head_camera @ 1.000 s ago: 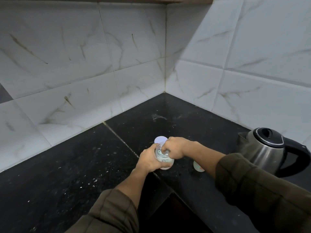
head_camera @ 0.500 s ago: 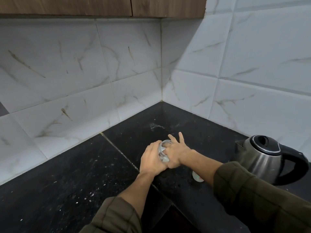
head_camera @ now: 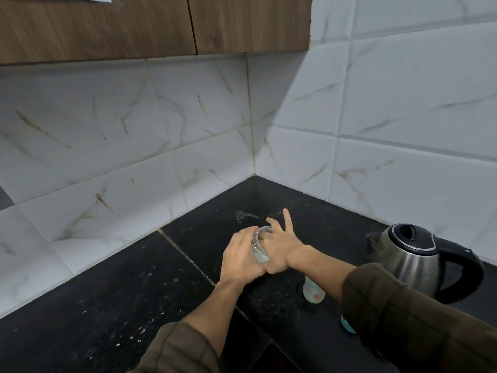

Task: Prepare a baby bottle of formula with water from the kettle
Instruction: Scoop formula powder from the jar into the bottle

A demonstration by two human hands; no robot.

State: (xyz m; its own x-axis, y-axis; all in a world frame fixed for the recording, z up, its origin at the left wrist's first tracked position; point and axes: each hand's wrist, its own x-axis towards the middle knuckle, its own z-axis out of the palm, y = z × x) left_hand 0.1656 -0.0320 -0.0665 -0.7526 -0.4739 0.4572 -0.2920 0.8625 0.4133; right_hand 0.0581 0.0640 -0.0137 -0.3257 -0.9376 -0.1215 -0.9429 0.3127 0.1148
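My left hand point(head_camera: 239, 261) grips a small clear container point(head_camera: 258, 247) with whitish powder in its bottom, tilted over the black counter point(head_camera: 107, 305). My right hand point(head_camera: 281, 247) presses its palm against the container's other side, two fingers sticking out straight. The container's mouth is partly hidden between my hands. A small baby bottle point(head_camera: 313, 292) with a pale body and an orange mark stands on the counter behind my right forearm. The steel kettle point(head_camera: 411, 255) with black lid and handle stands at the right, lid closed.
Marble-look tiled walls point(head_camera: 188, 135) meet in a corner behind my hands, with wooden cabinets point(head_camera: 150, 25) above. A small blue object point(head_camera: 347, 325) peeks out beside my right sleeve. A dark recess point(head_camera: 258, 356) opens at the counter's front edge.
My right hand's fingers, first curled at the container's top, have straightened out beside it. A white round piece seen above the container is gone from view. The view has tilted upward.
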